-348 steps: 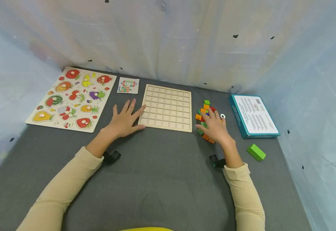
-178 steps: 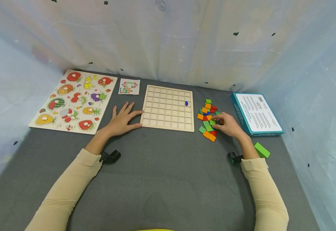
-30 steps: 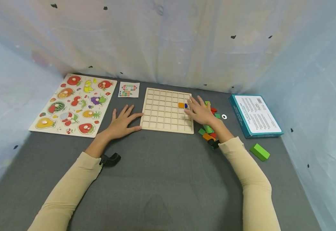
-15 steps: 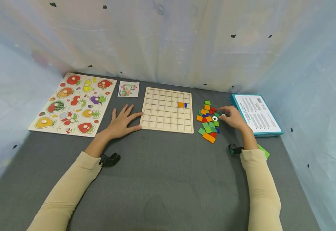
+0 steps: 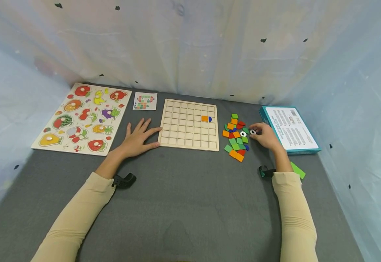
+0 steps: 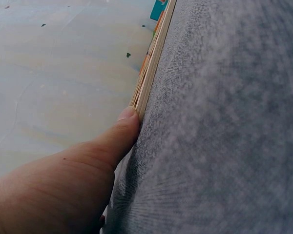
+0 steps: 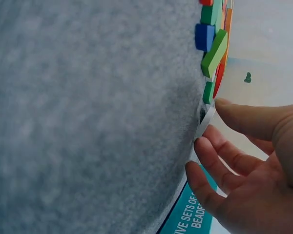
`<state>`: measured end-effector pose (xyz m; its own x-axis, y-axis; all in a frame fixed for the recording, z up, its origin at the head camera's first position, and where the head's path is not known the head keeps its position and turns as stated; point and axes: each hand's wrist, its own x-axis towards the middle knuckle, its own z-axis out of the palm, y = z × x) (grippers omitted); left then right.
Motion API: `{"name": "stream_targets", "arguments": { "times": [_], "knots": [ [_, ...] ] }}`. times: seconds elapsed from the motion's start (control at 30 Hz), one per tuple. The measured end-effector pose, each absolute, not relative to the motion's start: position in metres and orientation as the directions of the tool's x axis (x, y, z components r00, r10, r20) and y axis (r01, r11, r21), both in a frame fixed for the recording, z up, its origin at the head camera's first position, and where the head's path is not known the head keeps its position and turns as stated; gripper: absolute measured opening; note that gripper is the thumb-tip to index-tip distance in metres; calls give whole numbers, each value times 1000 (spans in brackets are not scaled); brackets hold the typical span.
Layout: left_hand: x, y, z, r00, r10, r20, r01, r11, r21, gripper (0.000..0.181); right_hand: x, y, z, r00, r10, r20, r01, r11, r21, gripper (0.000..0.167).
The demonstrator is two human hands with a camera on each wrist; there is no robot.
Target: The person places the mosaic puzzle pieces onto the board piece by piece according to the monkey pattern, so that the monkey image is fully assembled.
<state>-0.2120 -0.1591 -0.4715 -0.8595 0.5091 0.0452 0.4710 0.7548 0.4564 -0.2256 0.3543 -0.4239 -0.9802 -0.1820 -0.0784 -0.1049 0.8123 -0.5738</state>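
My left hand (image 5: 136, 141) lies flat with spread fingers, its thumb and index fingertip touching the left edge of the wooden grid board (image 5: 184, 127). An orange square tile (image 5: 204, 118) and a blue half-round tile (image 5: 210, 119) lie side by side in cells toward the board's right. My right hand (image 5: 266, 137) pinches a white ring-shaped tile (image 7: 205, 122), tilted between thumb and fingers, at the right of the tile pile. Another white ring tile (image 5: 243, 134) lies on that pile of green, orange, red and blue tiles (image 5: 235, 146).
A fruit knob puzzle (image 5: 85, 118) lies at the far left. Beside it is a small pattern card (image 5: 145, 101). At the right lie a teal box (image 5: 292, 129) and a green block (image 5: 298, 170), partly hidden by the right forearm. A hanging cloth (image 5: 190, 47) borders the table's back.
The blue half-round, then the orange square, came onto the board. My right hand moved from the board back to the pile's right side and took hold of a white ring tile. My left hand stays put.
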Motion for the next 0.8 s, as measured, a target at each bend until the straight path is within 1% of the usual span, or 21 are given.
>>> {"name": "stream_targets", "arguments": {
  "times": [0.2, 0.33, 0.63, 0.8],
  "knots": [
    [-212, -160, -472, -860, 508, 44, 469, 755, 458, 70, -227, 353, -426, -980, -195, -39, -135, 799, -586, 27],
    [-211, -160, -472, -860, 508, 43, 469, 755, 457, 71, -227, 352, -427, -979, -202, -36, -144, 800, -583, 25],
    [-213, -160, -473, -860, 509, 45, 471, 755, 456, 71, -229, 352, -428, -984, -169, -60, -100, 796, -598, 28],
    [-213, -160, -475, -858, 510, 52, 476, 755, 450, 71, -235, 347, -426, -981, -185, -66, -106, 782, -614, 30]
  ]
}}
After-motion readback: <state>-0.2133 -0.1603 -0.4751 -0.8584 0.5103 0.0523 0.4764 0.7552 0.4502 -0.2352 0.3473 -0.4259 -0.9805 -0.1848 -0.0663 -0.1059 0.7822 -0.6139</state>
